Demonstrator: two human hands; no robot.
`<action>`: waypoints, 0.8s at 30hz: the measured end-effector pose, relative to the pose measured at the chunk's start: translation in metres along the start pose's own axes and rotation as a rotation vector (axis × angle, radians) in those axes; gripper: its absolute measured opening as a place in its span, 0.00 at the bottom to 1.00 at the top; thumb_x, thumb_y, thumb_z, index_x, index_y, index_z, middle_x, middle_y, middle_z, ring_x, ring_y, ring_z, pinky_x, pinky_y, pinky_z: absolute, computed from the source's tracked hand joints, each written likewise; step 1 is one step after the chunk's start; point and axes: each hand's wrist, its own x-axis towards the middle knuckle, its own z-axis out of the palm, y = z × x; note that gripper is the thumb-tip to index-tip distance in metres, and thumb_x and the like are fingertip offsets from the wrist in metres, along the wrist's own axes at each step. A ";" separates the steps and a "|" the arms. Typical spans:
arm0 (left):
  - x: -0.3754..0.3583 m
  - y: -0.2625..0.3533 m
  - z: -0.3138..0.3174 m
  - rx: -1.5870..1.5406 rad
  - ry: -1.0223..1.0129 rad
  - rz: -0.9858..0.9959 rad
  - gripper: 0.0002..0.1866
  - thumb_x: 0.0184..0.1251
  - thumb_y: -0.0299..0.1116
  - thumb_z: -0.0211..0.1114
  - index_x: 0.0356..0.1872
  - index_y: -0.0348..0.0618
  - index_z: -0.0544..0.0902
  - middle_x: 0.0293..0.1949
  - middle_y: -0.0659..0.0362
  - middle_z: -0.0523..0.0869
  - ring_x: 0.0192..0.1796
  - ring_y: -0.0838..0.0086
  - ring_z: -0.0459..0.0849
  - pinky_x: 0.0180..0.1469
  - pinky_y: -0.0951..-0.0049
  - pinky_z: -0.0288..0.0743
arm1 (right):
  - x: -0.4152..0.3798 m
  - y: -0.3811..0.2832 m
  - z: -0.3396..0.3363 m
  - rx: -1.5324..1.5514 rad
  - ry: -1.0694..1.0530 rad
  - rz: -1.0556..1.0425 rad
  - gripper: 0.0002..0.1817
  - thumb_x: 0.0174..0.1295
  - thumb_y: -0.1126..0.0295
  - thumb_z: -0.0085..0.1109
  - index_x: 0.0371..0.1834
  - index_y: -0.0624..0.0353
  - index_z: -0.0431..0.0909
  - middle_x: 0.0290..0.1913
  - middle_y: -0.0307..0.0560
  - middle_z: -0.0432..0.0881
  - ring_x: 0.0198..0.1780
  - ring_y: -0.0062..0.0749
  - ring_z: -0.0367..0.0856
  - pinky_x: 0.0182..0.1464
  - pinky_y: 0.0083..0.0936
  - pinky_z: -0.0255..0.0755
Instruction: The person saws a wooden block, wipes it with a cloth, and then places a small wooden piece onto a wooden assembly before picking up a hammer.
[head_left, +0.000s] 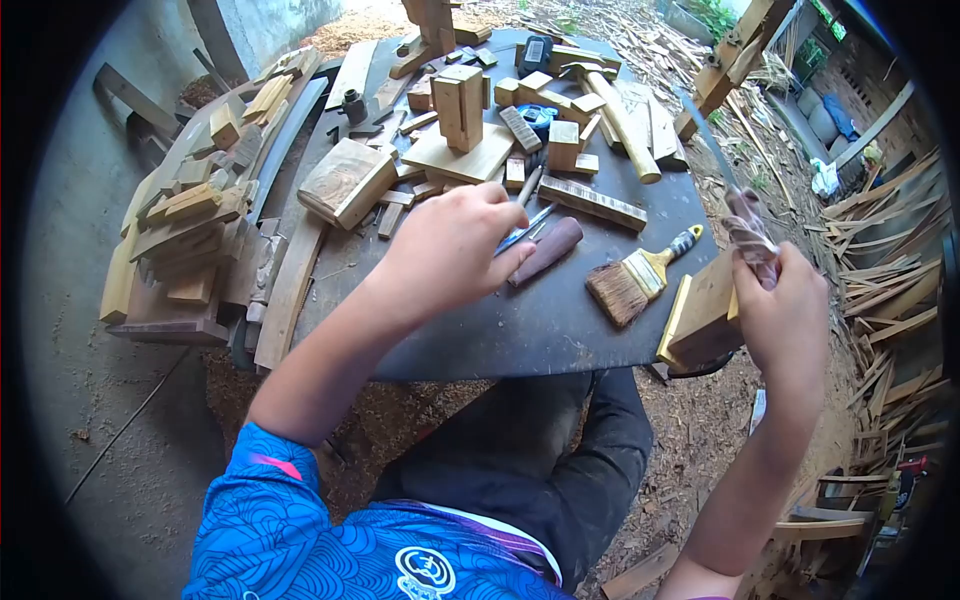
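your right hand grips the knife at right, blade up; left hand pinches a pencil mid-frame. risk: blade swinging toward your forearm.

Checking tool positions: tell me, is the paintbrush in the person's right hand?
No. The paintbrush lies on the dark table, while the right hand grips a knife.

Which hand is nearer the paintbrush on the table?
The left hand, though not by much: it rests just left of the paintbrush, over a dark wooden handle. The right hand is off to its right, holding a knife.
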 end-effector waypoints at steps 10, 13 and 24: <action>0.114 -0.061 0.042 0.342 0.051 -0.028 0.13 0.68 0.25 0.63 0.51 0.40 0.86 0.53 0.52 0.85 0.54 0.56 0.89 0.54 0.58 0.85 | -0.034 -0.002 -0.022 0.066 0.100 -0.014 0.19 0.69 0.60 0.68 0.34 0.68 0.79 0.25 0.55 0.82 0.28 0.43 0.85 0.35 0.38 0.73; 0.136 -0.064 0.055 0.416 0.038 -0.030 0.10 0.67 0.22 0.61 0.47 0.40 0.85 0.51 0.53 0.85 0.54 0.57 0.89 0.53 0.59 0.86 | -0.060 -0.014 -0.030 0.080 0.157 0.021 0.17 0.68 0.63 0.69 0.30 0.65 0.76 0.20 0.50 0.75 0.25 0.31 0.82 0.31 0.36 0.71; 0.114 -0.010 -0.009 -0.966 0.132 -0.061 0.24 0.80 0.45 0.65 0.65 0.37 0.80 0.53 0.52 0.90 0.50 0.70 0.91 0.49 0.71 0.89 | -0.105 -0.022 0.071 0.500 -0.204 -0.285 0.25 0.65 0.72 0.66 0.62 0.66 0.67 0.50 0.68 0.74 0.42 0.69 0.85 0.44 0.51 0.83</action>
